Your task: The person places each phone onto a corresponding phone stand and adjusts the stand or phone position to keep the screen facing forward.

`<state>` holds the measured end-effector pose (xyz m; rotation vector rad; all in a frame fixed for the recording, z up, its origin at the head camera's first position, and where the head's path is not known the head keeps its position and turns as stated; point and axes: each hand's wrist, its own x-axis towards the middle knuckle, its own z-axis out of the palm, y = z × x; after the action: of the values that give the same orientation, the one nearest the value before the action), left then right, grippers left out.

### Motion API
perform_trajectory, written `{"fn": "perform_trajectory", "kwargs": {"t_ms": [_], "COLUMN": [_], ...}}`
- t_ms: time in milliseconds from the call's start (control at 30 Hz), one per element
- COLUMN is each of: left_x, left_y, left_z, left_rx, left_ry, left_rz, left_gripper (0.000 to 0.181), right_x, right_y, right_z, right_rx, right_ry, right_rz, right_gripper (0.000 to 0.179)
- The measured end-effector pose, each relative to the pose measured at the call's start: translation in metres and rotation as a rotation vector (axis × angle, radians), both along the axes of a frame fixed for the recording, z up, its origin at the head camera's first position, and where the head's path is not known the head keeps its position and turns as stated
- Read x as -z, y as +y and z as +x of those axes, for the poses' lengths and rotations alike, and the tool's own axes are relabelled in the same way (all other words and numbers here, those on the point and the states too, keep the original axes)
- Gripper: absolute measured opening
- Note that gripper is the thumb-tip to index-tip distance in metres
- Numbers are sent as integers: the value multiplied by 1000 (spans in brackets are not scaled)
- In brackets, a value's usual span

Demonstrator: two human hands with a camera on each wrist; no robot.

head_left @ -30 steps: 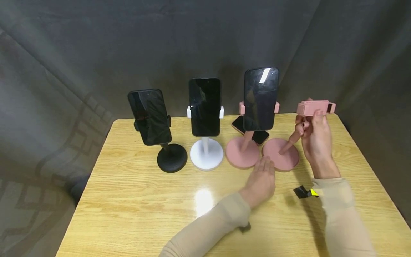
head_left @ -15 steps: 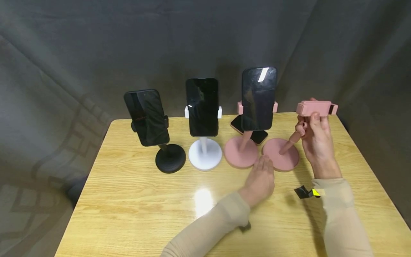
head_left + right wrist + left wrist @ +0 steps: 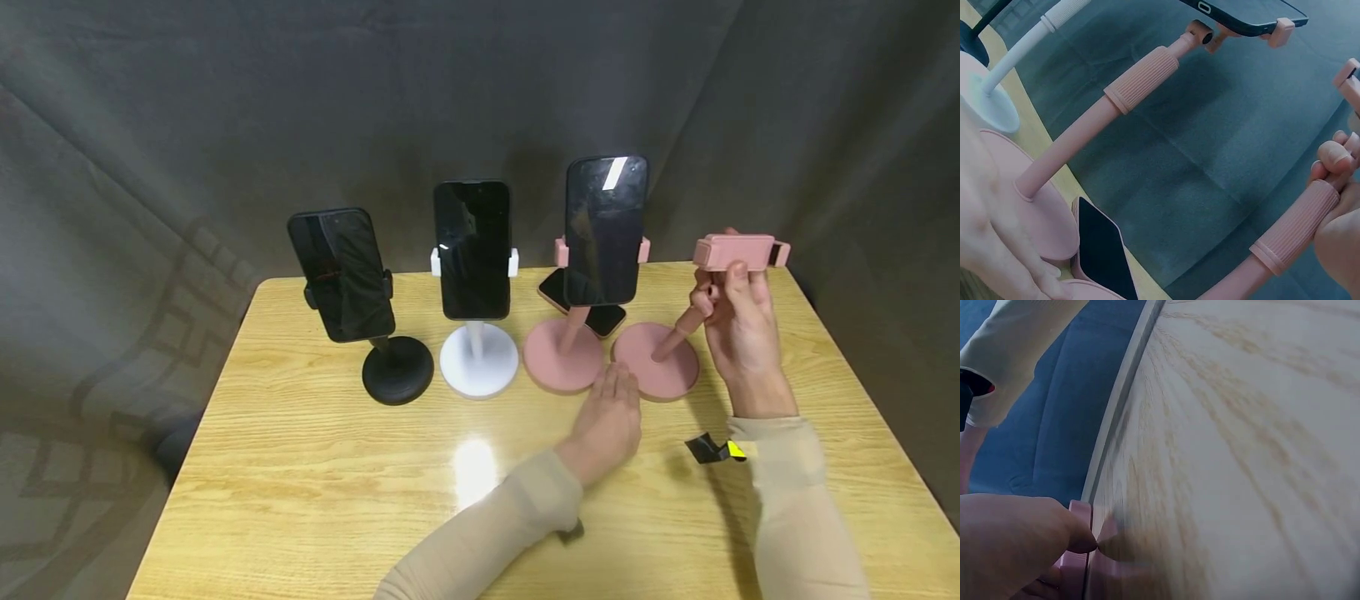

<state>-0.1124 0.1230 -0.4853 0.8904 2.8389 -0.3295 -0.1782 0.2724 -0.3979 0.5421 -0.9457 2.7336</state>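
At the right of the head view, my right hand [image 3: 746, 337] grips the upper part of a pink phone stand [image 3: 656, 362], with its thumb on the front of the phone-less clamp [image 3: 733, 254]. In the right wrist view, the fingers curl round the joint above the ribbed collar [image 3: 1297, 225]. My left hand [image 3: 609, 421] lies low on the table, its outstretched fingers at the left edge of that stand's round base. The left wrist view has the thumb [image 3: 1075, 534] right at the base's pink rim [image 3: 1075, 569]. A second pink stand [image 3: 561, 358] is just to the left, holding an upright phone [image 3: 606, 233].
Further left are a white stand [image 3: 480, 362] and a black stand [image 3: 397, 371], each carrying a dark phone. Another phone [image 3: 603, 321] lies flat behind the pink stands. A small black-and-yellow piece [image 3: 708, 450] is near the right sleeve. A dark curtain [image 3: 480, 92] hangs behind the table.
The head view has shifted slightly, so the stands sit a little further left in it. Both hands keep their places on the pink stand.
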Motion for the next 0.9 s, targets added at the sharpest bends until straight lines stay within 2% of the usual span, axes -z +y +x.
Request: {"fn": "perform_trajectory", "kwargs": {"t_ms": [200,433,500,600,700,767,833,900], "left_x": [2,7,8,11,17,20,21,19], "left_y": [-1,2,2,0,-5,-10,-16,-22], "left_z": [-1,-5,-7,-9,-8,-7,-7,-6], "left_rx": [0,28,31,37,62,80,101,126], "left_ry": [-2,51,53,46,47,37,14,3], "left_rz": [-11,38,38,66,194,299,397,442], "left_gripper": [57,56,57,61,67,68,67,64], "right_x": [2,0,1,7,18,26,33,37], "right_y": [-1,1,2,4,5,4,3,2], "right_z": [-3,-4,-4,0,8,14,19,23], "right_rx": [13,74,72,114,251,404,590,769], "right_ry": [5,-27,-19,11,-6,-60,-110,-149], "right_rz": [6,34,70,191,349,431,498,546], "right_gripper": [45,41,39,37,40,40,36,28]}}
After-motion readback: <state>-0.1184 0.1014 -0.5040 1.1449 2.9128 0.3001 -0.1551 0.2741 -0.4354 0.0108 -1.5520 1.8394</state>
